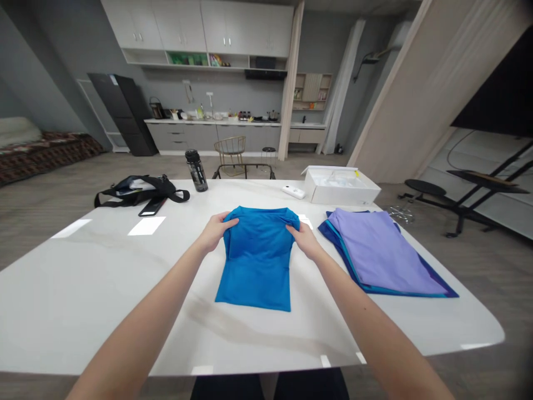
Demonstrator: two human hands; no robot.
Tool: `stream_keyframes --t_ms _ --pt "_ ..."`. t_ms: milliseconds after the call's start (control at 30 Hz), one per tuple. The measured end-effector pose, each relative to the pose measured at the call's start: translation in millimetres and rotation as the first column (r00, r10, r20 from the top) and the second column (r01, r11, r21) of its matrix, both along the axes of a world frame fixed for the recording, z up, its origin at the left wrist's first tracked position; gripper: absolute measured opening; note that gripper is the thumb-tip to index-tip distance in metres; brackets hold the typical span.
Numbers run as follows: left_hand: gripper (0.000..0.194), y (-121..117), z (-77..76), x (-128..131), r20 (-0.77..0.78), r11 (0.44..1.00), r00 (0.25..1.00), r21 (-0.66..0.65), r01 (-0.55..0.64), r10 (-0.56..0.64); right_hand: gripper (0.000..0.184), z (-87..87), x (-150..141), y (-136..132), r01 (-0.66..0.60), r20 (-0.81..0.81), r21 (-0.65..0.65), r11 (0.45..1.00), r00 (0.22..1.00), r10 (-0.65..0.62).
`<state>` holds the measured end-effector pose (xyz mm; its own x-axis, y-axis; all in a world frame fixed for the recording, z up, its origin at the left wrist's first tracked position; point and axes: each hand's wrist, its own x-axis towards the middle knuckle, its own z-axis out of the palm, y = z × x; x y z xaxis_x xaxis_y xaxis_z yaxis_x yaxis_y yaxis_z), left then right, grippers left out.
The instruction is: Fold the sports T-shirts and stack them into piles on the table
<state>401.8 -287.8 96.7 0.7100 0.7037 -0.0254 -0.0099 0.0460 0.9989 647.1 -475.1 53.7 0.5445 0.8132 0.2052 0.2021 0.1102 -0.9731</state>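
A bright blue garment (259,266), which looks like a short top, lies in the middle of the white table with its far edge folded over and raised a little. My left hand (215,230) pinches its far left corner, thumb on top. At the far right corner my right hand (303,236) grips the cloth the same way. The fingers of both hands are partly hidden behind the fabric. The near hem rests flat on the tabletop. To the right lies a stack of folded garments, a lilac one (383,253) on top and blue ones beneath.
On the white table (104,311) stand a dark bottle (196,172) and an open white box (343,186) at the far side. A small white device (293,192) lies by the box. A black bag (139,189) and a phone (152,207) are at the far left.
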Motion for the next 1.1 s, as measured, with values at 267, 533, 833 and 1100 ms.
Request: stream_keyframes --t_ms 267,533,833,1100 --pt "0.029 -115 95.1 10 0.147 0.887 0.988 0.461 -0.024 -0.05 0.032 95.2 4 -133 0.145 0.151 0.111 0.983 0.975 -0.161" --pt "0.031 -206 149.1 79 0.321 0.933 0.928 0.354 0.069 -0.19 0.031 197.9 46 -257 0.358 0.264 0.226 0.906 0.873 -0.41" --pt "0.032 -242 93.3 256 0.338 0.957 0.896 0.079 0.28 -0.29 0.036 170.7 190 -291 0.518 0.231 0.06 0.853 0.824 -0.517" --pt "0.027 -210 -37.6 408 0.078 0.979 0.98 -0.073 0.191 -0.185 0.027 39.8 323 -250 0.523 0.145 -0.192 0.83 0.852 -0.503"
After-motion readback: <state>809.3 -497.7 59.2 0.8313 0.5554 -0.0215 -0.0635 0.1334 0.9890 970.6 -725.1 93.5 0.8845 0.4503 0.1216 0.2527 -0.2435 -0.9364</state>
